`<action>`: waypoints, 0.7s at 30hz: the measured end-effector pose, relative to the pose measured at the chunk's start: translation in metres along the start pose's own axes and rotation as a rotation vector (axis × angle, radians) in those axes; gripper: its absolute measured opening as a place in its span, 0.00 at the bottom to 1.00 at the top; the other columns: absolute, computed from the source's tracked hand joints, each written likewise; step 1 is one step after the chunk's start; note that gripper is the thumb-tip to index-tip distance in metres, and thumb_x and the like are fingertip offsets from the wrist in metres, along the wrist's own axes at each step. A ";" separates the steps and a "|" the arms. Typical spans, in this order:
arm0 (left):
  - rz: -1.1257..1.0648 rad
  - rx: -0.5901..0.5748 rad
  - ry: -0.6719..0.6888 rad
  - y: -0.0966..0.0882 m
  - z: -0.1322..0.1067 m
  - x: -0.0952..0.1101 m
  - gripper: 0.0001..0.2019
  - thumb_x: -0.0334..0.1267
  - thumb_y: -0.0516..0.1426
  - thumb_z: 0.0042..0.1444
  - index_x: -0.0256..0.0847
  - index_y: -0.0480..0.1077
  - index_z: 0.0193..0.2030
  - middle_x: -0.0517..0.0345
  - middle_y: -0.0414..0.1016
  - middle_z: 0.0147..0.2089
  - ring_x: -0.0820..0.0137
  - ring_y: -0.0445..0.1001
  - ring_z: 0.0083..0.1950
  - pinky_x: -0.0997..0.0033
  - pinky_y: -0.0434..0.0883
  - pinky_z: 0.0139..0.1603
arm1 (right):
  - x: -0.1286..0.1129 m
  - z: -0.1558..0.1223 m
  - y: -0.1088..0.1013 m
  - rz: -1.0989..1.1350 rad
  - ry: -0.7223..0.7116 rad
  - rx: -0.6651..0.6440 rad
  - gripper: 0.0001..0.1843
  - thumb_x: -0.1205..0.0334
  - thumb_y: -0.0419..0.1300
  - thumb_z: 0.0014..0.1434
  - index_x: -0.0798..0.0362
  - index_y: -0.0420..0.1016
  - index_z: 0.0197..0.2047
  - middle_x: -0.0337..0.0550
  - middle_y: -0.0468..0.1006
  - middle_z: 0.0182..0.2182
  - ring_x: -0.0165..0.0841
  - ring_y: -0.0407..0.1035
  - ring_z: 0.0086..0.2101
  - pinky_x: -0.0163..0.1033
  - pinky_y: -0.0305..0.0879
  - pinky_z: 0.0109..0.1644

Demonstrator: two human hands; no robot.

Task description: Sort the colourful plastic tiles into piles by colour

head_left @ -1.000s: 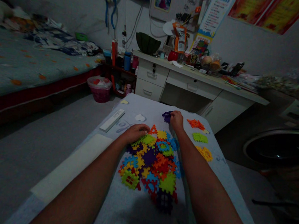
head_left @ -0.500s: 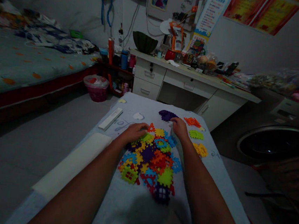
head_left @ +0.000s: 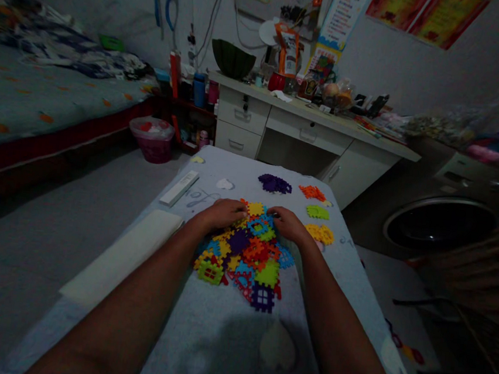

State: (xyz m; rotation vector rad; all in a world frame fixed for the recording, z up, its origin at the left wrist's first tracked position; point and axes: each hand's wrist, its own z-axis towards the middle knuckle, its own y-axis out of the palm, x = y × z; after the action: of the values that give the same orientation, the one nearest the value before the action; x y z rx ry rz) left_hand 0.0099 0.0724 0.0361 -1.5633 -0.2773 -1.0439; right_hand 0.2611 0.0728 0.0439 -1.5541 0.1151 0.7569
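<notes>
Both my hands sit on the far edge of the tile pile mid-table: left hand flat and loose, right hand too, fingers on a blue piece. Tiles are bright, jagged-edged squares, jumbled together.

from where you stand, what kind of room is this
Most likely a lived-in bedroom that doubles as a work and play space: a bed along the left wall, a cluttered white desk with drawers, and a cloth-covered table holding colourful interlocking plastic tiles.
</notes>
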 end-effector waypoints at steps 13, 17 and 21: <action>0.229 0.072 -0.133 -0.020 0.008 0.015 0.10 0.38 0.58 0.50 0.44 0.76 0.40 0.49 0.79 0.47 0.55 0.73 0.53 0.61 0.63 0.57 | -0.067 -0.045 0.008 -0.054 -0.250 -0.080 0.22 0.64 0.62 0.56 0.53 0.72 0.55 0.49 0.75 0.52 0.42 0.65 0.53 0.50 0.56 0.61; 0.218 0.045 -0.182 -0.025 0.000 0.012 0.11 0.37 0.59 0.47 0.44 0.76 0.39 0.48 0.79 0.47 0.54 0.74 0.51 0.61 0.64 0.55 | -0.085 -0.055 0.022 -0.170 -0.287 -0.157 0.26 0.65 0.63 0.53 0.51 0.72 0.57 0.50 0.73 0.52 0.44 0.62 0.54 0.50 0.54 0.59; 0.177 -0.029 -0.188 -0.027 -0.030 0.014 0.15 0.39 0.61 0.45 0.44 0.77 0.42 0.50 0.80 0.48 0.55 0.74 0.50 0.63 0.66 0.54 | -0.087 -0.056 0.030 -0.227 -0.266 -0.138 0.19 0.67 0.61 0.55 0.49 0.76 0.52 0.48 0.74 0.48 0.43 0.62 0.51 0.49 0.55 0.57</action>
State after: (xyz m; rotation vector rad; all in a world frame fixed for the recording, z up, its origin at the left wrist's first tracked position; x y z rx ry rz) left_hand -0.0144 0.0492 0.0623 -1.6831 -0.2482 -0.7685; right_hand 0.2001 -0.0147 0.0602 -1.5489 -0.3106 0.7954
